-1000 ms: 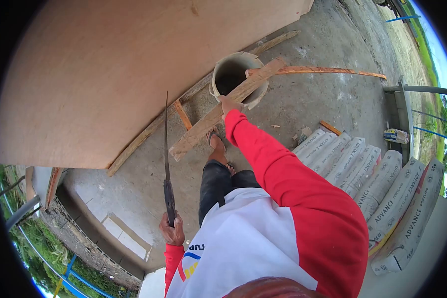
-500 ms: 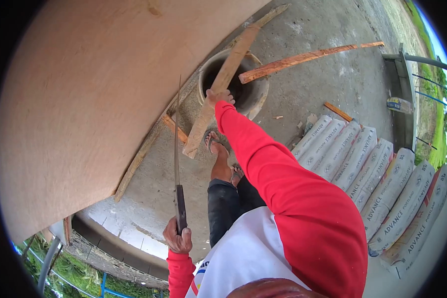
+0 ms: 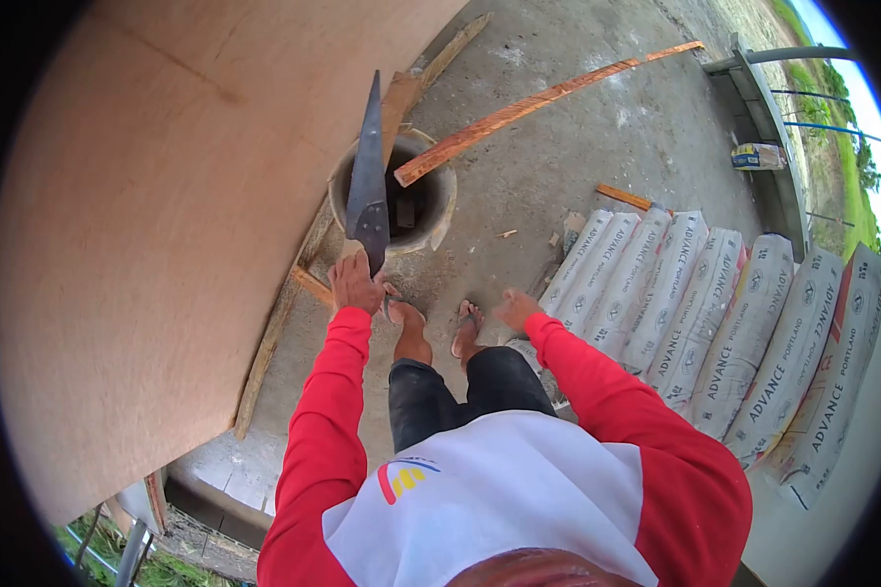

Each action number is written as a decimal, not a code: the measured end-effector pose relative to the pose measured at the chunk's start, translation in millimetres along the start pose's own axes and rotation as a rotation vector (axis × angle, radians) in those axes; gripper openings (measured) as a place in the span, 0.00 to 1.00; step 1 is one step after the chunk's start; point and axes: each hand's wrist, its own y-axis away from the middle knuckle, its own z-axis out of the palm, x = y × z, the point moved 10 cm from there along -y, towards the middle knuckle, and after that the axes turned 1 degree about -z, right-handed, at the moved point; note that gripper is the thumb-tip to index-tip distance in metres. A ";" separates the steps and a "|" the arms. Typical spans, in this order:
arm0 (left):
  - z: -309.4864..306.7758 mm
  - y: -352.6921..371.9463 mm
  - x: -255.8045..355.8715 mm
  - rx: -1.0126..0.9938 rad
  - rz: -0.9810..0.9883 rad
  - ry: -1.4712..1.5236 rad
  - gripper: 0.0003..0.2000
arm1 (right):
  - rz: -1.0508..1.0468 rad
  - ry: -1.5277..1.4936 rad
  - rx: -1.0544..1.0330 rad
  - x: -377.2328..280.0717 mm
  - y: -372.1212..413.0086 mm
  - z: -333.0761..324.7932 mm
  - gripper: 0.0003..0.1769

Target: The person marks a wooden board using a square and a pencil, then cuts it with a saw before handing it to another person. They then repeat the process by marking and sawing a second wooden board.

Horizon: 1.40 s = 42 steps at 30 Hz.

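My left hand (image 3: 355,286) is closed around the handle end of a handsaw (image 3: 368,176), whose blade points up and away over a bucket. Behind the blade lies a wooden board (image 3: 397,106), partly hidden by the saw; its near end appears close to my left fingers. Whether those fingers also touch the board is unclear. My right hand (image 3: 516,308) is off the board, low beside the cement bags and blurred, with nothing visible in it. A long reddish wood strip (image 3: 529,110) rests with its near end over the bucket (image 3: 442,210).
A large plywood sheet (image 3: 176,225) fills the left side, with a timber strip (image 3: 269,357) along its edge. Stacked cement bags (image 3: 719,342) stand at the right. Short wood pieces (image 3: 622,197) lie on the concrete floor. My sandalled feet are below the bucket.
My right hand has let go of the board and moved right and down. My left hand has moved up with the saw, whose blade now shows its flat side over the board. The view has shifted.
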 end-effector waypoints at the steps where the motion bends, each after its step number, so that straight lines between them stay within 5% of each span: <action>1: 17.6 -10.7 6.7 0.005 -0.019 -0.029 0.28 | 0.043 -0.030 0.024 30.3 15.4 -7.4 0.38; 5: 87.9 -29.2 9.2 -0.181 -0.218 -0.047 0.23 | 0.193 -0.118 0.120 142.5 70.2 -24.9 0.36; 11: 148.4 -32.3 6.5 -0.204 -0.103 -0.106 0.24 | 0.138 -0.226 0.191 220.9 117.8 -7.8 0.35; 12: 170.0 -27.8 -14.6 -0.115 -0.068 -0.092 0.30 | 0.101 -0.133 0.201 219.7 120.9 -7.6 0.33; 13: 168.1 -27.3 -14.5 -0.329 -0.193 -0.108 0.35 | 0.034 -0.057 0.173 201.0 132.7 -19.7 0.33; 14: 138.0 -23.0 2.3 -0.303 -0.245 -0.071 0.36 | 0.015 -0.106 0.217 185.5 146.2 -36.9 0.32; 18: 114.9 -14.4 24.1 -0.239 -0.096 -0.119 0.34 | -0.334 -0.330 0.402 75.4 250.3 -191.0 0.33; 22: 71.7 24.8 135.5 -0.483 -0.022 -0.029 0.25 | -0.655 -0.337 0.994 15.8 466.5 -345.4 0.28; 24: 102.9 29.5 182.5 -0.598 0.276 -0.066 0.24 | -0.800 -0.140 1.300 5.0 587.5 -379.2 0.24; 25: 102.6 37.8 208.9 -0.606 0.391 -0.018 0.24 | -0.752 -0.048 1.437 10.1 643.4 -393.9 0.19; 26: 96.0 47.2 240.6 -0.616 0.499 0.027 0.24 | -0.476 0.214 1.593 22.2 692.8 -409.3 0.14; 29: 75.1 63.0 307.5 -0.740 0.620 0.044 0.24 | 0.237 0.337 1.870 154.3 798.4 -475.4 0.20; 32: 44.3 55.6 330.9 -0.779 0.584 0.124 0.25 | 0.794 0.142 1.450 338.7 818.4 -492.9 0.35; 34: 25.9 37.0 325.8 -0.694 0.533 0.118 0.26 | 0.517 0.157 1.017 397.0 778.2 -478.1 0.36; 35: 66.6 17.2 295.3 -0.565 0.754 0.007 0.23 | 0.463 -0.136 1.152 390.1 783.3 -464.5 0.34; 36: 15.0 25.0 307.9 -0.543 0.607 -0.001 0.21 | 0.332 0.088 1.191 409.6 785.1 -467.3 0.28; 38: -9.3 26.5 282.0 -0.494 0.484 -0.046 0.21 | 0.213 -0.066 1.239 391.4 785.4 -463.7 0.22; 40: 9.5 34.0 234.0 -0.500 0.443 -0.134 0.22 | 0.228 -0.198 1.352 404.8 787.7 -459.2 0.23; 42: -21.7 59.7 201.5 -0.495 0.150 0.069 0.21 | 0.274 -0.053 1.416 434.5 795.2 -469.8 0.25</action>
